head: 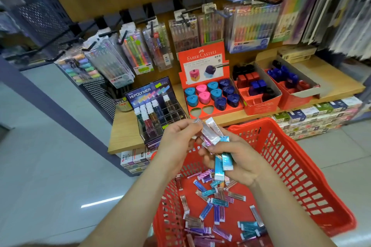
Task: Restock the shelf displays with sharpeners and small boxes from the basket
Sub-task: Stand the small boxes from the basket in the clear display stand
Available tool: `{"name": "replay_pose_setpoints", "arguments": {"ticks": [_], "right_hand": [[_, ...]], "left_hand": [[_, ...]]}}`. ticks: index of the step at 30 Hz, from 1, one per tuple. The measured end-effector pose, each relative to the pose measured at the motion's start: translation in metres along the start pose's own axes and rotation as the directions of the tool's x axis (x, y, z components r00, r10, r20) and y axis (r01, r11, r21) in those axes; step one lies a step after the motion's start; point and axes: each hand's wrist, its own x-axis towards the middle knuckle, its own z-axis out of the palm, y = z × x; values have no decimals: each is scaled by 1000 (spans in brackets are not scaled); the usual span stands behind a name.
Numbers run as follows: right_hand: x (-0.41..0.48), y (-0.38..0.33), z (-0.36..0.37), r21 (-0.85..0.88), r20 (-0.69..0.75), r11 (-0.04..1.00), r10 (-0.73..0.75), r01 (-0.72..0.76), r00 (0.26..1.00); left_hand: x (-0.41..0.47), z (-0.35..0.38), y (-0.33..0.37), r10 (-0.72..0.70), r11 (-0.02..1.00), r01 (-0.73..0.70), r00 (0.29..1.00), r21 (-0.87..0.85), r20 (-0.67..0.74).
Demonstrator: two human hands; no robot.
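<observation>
view from head height, looking down on two bare hands held above a red plastic basket [301, 166]. the right hand [243, 160] has its fingers curled round a fan of small boxes [223, 158], foil-bright in teal, pink and silver. the left hand [177, 141] pinches the upper end of one silvery box in that fan between thumb and fingertips. many more loose boxes [217, 206] lie scattered across the basket floor beneath.

just past the basket's far rim runs the front edge of a wooden shelf [124, 132]. on it, from left to right, stand a clear tiered hi-polymer display [154, 110], partly filled, with open slots on its right side, then a red faber-castell tray [200, 56] of teal, pink and dark blue sharpeners [216, 94] with two open holes at the front. beyond it are two further red trays [259, 104] holding red, blue and black pieces.

hanging pen packs [180, 36] on hooks crowd the space above the back of the shelf. stacked cartons [313, 116] fill the space under it. pale open floor [50, 166] spreads to the left, crossed by a dark slanting frame.
</observation>
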Motion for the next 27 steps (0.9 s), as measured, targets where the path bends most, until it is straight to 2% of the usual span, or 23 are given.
{"name": "replay_pose_setpoints", "arguments": {"ticks": [4,8,9,11,13,15,19,24,27], "right_hand": [[6,2,1,23,30,999,23,-24,999],[16,2,6,147,31,989,26,-30,999],[18,2,8,130,28,991,21,-25,999],[24,4,12,-11,-2,1000,-11,10,1000],[31,8,13,-158,-52,986,-54,45,997],[37,12,14,-200,-96,978,-80,59,992],[47,15,15,-77,-181,995,-83,70,980],[58,10,24,24,-259,998,-46,54,965],[66,7,26,39,-276,997,-49,62,960]], "left_hand": [[5,-9,4,12,1000,-12,1000,19,-12],[14,-27,3,-46,992,50,998,113,-41],[15,-30,2,-55,985,61,998,161,-44],[16,-33,2,-46,967,49,999,248,-19],[17,-36,2,0,953,-2,1000,302,9],[20,-39,6,62,934,-67,998,350,25],[26,-52,14,128,899,-137,991,416,50],[39,-64,19,17,910,-12,1000,415,-7],[47,-71,17,-26,896,14,999,445,20]]}}
